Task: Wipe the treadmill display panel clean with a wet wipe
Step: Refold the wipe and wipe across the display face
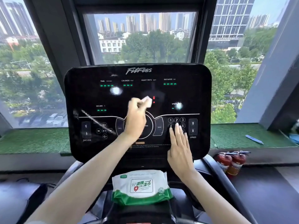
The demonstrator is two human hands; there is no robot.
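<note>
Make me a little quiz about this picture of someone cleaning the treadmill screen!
1. True or false: the left hand holds a folded wipe against the screen.
2. Where does the right hand rest? A) on the number buttons B) on the pack of wipes C) on the window ledge
3. Fill in: the pack of wipes is white and ____.

Key: 1 true; 2 A; 3 green.

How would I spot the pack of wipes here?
Find the big black glossy treadmill display panel. Directly below it, on the console ledge, lies a soft white plastic wipes packet with a green bottom edge and red-cross label, the only white-and-green thing there.
</note>
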